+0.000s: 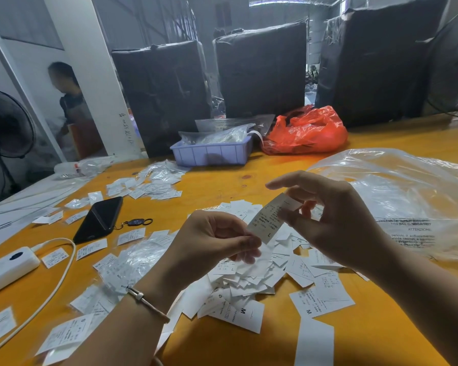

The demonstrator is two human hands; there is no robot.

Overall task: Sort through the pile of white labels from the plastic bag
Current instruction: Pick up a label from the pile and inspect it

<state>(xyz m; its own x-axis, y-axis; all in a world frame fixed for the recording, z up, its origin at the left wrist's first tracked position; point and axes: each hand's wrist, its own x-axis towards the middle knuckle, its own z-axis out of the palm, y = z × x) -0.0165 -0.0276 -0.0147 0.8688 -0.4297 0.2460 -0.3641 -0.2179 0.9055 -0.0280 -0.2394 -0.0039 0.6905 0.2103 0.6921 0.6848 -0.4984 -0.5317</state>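
Observation:
A pile of white labels lies on the orange table just below my hands. Some show printed size letters such as S, M and L. I hold one white label marked L above the pile, between both hands. My left hand pinches its lower end and also seems to hold a second thin label below it. My right hand grips the upper end with thumb and fingers. A large clear plastic bag lies crumpled to the right.
More labels are scattered left and far. A black phone with a key fob, a white power bank and its cable lie left. A lilac tray and red bag stand behind. A person stands far left.

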